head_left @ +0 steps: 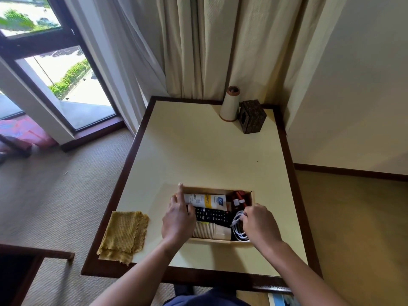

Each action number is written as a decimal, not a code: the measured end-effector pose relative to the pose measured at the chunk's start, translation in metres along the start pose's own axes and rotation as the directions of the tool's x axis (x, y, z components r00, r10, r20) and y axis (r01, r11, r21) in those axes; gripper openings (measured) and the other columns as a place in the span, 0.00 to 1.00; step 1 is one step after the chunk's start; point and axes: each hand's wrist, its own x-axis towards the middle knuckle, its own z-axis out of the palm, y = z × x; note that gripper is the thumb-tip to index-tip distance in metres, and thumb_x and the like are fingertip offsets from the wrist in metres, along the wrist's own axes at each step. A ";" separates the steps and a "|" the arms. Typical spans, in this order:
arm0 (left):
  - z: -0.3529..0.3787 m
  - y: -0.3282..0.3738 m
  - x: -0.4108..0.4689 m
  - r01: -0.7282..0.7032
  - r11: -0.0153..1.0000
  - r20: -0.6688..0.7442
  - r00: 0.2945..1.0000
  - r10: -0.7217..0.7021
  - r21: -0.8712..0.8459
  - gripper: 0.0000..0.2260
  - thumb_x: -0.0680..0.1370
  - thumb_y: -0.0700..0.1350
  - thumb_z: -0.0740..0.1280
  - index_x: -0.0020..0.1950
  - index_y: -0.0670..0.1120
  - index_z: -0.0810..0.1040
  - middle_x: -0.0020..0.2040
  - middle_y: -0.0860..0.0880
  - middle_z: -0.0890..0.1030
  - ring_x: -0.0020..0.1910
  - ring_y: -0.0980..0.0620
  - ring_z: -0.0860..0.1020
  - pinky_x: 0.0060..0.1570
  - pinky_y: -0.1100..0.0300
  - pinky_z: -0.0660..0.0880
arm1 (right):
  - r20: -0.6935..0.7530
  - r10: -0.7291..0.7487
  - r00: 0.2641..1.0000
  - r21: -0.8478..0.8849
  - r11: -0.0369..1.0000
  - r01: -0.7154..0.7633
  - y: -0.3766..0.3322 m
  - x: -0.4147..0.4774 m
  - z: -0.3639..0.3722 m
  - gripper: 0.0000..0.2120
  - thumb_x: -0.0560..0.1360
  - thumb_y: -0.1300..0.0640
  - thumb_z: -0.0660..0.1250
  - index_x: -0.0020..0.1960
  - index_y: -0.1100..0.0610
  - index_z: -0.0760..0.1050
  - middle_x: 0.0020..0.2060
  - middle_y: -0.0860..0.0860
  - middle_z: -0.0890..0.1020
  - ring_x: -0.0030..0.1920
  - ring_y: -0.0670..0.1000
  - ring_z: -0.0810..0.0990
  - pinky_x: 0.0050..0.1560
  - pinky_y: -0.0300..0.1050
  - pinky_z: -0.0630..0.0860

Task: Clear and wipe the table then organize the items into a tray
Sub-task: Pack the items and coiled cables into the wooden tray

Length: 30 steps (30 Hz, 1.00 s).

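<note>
A shallow wooden tray (212, 189) sits near the front of the cream table (205, 151). It holds a white tube (205, 200), a black remote (212, 215), a stack of paper cups (212, 231) lying on its side, a coiled white cable (237, 224) and small red and white items (239, 198). My left hand (177, 217) lies over the tray's left end, fingers straight, touching the remote and the tray's far left corner. My right hand (259, 224) is at the tray's right end, its fingers pinching the white cable.
A folded yellow cloth (123, 234) lies on the table left of the tray. At the far right corner stand a white cylinder with a brown top (230, 103) and a dark wooden box (251, 117). Curtains hang behind; a dark chair (19, 268) is at lower left.
</note>
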 end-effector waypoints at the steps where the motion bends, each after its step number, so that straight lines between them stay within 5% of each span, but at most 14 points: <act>1: 0.000 0.000 0.000 0.001 1.000 0.005 1.000 -0.001 0.001 0.32 0.83 0.51 0.58 0.84 0.56 0.45 0.70 0.49 0.72 0.61 0.45 0.77 0.55 0.47 0.78 | -0.014 0.032 0.999 0.091 0.995 -0.031 0.002 0.001 0.001 0.08 0.80 0.58 0.68 0.45 0.58 0.84 0.43 0.52 0.83 0.42 0.52 0.81 0.41 0.44 0.78; 8: -0.004 0.000 0.002 -0.004 0.998 0.006 1.000 0.005 -0.063 0.33 0.83 0.48 0.60 0.84 0.57 0.47 0.71 0.48 0.74 0.58 0.45 0.79 0.54 0.48 0.78 | -0.155 0.249 0.956 0.633 0.768 -0.097 0.021 -0.007 0.009 0.10 0.83 0.51 0.64 0.59 0.51 0.81 0.54 0.49 0.81 0.48 0.44 0.81 0.44 0.34 0.74; 12: -0.014 -0.015 0.011 0.148 0.916 0.106 0.988 -0.116 -0.374 0.30 0.84 0.47 0.64 0.83 0.56 0.55 0.70 0.45 0.79 0.60 0.44 0.81 0.58 0.47 0.79 | 0.064 0.307 0.950 0.872 0.446 -0.203 0.028 -0.002 0.037 0.17 0.84 0.47 0.60 0.71 0.49 0.73 0.67 0.49 0.78 0.65 0.51 0.78 0.65 0.52 0.76; 15: -0.024 -0.025 -0.003 0.169 0.845 0.179 0.980 -0.088 -0.507 0.20 0.86 0.48 0.62 0.78 0.56 0.68 0.69 0.47 0.80 0.62 0.50 0.81 0.58 0.51 0.79 | 0.166 0.232 0.958 0.951 0.220 -0.218 0.028 -0.003 0.048 0.19 0.86 0.48 0.57 0.76 0.49 0.69 0.67 0.44 0.79 0.65 0.44 0.78 0.62 0.42 0.76; 18: -0.024 -0.021 -0.022 0.188 0.762 0.227 0.972 -0.055 -0.620 0.22 0.87 0.49 0.57 0.82 0.55 0.63 0.75 0.50 0.73 0.71 0.48 0.73 0.68 0.51 0.72 | 0.210 0.129 0.969 0.968 0.111 -0.224 0.027 -0.006 0.051 0.20 0.86 0.47 0.52 0.76 0.47 0.68 0.66 0.46 0.81 0.65 0.47 0.79 0.62 0.45 0.76; 20: -0.021 -0.018 -0.025 0.216 0.693 0.233 0.970 -0.071 -0.688 0.22 0.87 0.49 0.55 0.82 0.55 0.61 0.78 0.50 0.70 0.75 0.47 0.69 0.73 0.49 0.68 | 0.222 0.100 0.970 0.971 0.069 -0.229 0.025 -0.009 0.051 0.20 0.86 0.46 0.51 0.76 0.45 0.68 0.65 0.46 0.81 0.65 0.47 0.80 0.62 0.48 0.77; 24: -0.019 -0.019 -0.022 0.231 0.661 0.231 0.969 -0.089 -0.714 0.21 0.88 0.50 0.54 0.81 0.57 0.63 0.76 0.50 0.73 0.71 0.53 0.73 0.60 0.64 0.73 | 0.218 0.082 0.972 0.975 0.016 -0.220 0.021 -0.010 0.043 0.18 0.87 0.48 0.49 0.71 0.44 0.72 0.60 0.43 0.84 0.60 0.44 0.83 0.58 0.48 0.77; 26: -0.021 -0.019 -0.019 0.224 0.648 0.214 0.972 -0.096 -0.728 0.20 0.88 0.50 0.54 0.80 0.59 0.65 0.74 0.51 0.75 0.70 0.54 0.74 0.60 0.64 0.74 | 0.194 0.064 0.979 0.981 0.016 -0.195 0.021 -0.004 0.040 0.17 0.87 0.49 0.49 0.68 0.42 0.73 0.56 0.39 0.85 0.56 0.39 0.83 0.55 0.43 0.77; 30: -0.036 -0.012 0.001 0.179 0.644 0.155 0.983 -0.094 -0.744 0.20 0.88 0.53 0.54 0.80 0.63 0.65 0.72 0.54 0.77 0.69 0.54 0.75 0.62 0.58 0.74 | 0.164 -0.008 0.986 0.985 0.058 -0.163 0.009 0.024 0.021 0.20 0.86 0.44 0.50 0.76 0.40 0.67 0.67 0.41 0.79 0.67 0.45 0.78 0.67 0.52 0.73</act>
